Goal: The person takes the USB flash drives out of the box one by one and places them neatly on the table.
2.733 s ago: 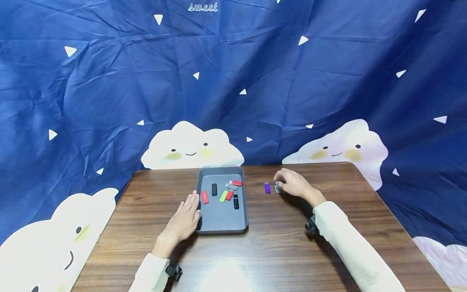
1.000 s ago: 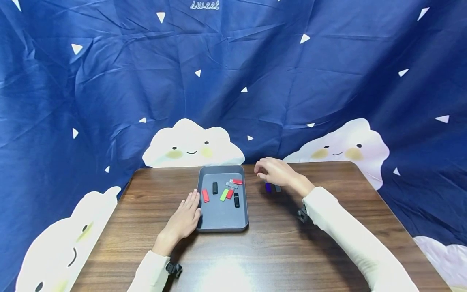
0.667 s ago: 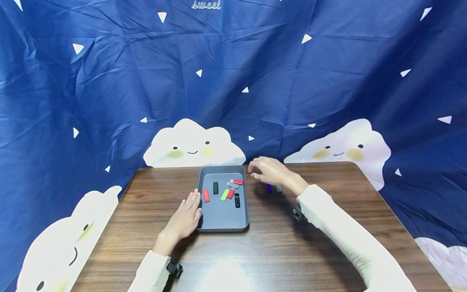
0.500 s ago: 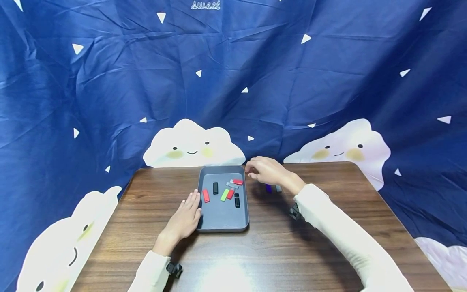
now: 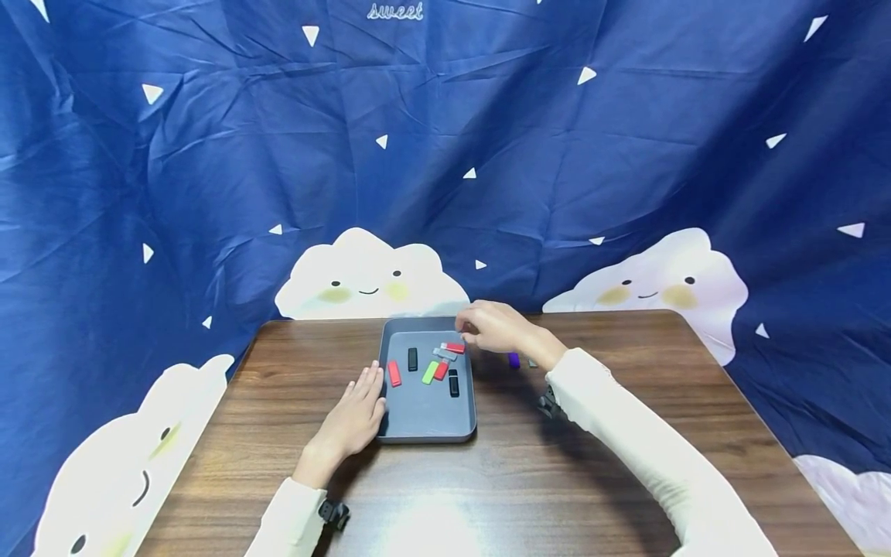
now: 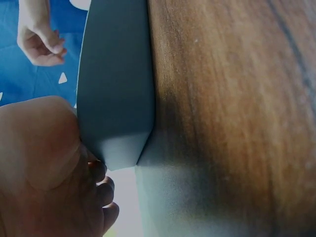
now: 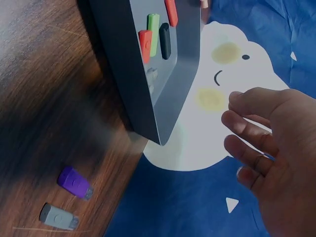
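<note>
Your left hand (image 5: 351, 416) lies flat with its fingers straight against the left wall of the gray tray (image 5: 421, 419), which sits at the far side of the desk (image 5: 299, 379). Your right hand (image 5: 497, 326) hangs over the tray's far right corner, its fingers loosely bent, spread with gaps between them. Just below those fingertips lies a red stick (image 5: 455, 348), beside a gray stick (image 5: 445, 354). Farther in, a lime-green stick (image 5: 430, 373) lies beside a second red stick (image 5: 442, 371), with two black sticks and another red one around them. On the desk, right of the tray, are a purple stick (image 7: 74, 182) and another gray stick (image 7: 58, 216); from the head view your right hand and wrist partly cover both. Behind the desk hangs a blue backdrop (image 5: 445, 93) with white clouds (image 5: 372, 278) and small triangles.
</note>
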A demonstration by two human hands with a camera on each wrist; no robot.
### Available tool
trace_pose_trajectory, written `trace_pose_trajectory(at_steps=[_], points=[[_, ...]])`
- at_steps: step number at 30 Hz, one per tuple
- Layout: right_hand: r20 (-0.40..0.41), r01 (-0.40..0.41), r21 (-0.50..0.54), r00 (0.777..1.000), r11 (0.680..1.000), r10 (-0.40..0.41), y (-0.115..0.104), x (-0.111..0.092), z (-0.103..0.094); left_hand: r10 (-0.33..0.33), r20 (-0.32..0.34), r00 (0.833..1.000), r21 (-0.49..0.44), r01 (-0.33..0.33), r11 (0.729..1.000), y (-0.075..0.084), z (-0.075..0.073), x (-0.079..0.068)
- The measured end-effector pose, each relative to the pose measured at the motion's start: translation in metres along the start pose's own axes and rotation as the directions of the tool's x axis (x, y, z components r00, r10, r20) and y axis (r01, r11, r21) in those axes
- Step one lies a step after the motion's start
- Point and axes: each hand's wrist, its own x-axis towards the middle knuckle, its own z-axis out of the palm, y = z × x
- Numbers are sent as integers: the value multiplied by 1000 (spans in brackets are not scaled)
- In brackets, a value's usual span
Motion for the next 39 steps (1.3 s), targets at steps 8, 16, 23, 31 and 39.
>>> trace_pose_trajectory(at_steps=[8,16,23,31,39], points=[[34,38,-13,999,999,-38,-7,8,4,18,-20,1000,-14,-18,1000,0,1,2],[38,60,-21,998,998,-59,-14,17,6,33,-26,999,6,-33,999,-7,9,4],[40,68,-7,997,998,-68,-19,27,9,22,-25,999,-9,-22,1000,-2,6,2],[48,61,-23,997,998,-60,-21,39,13,19,-32,999,-1,-19,1000,3,2,-1],[71,61,-33,996,998,-58,-21,49,13,32,-34,999,17,-32,999,-8,10,2]])
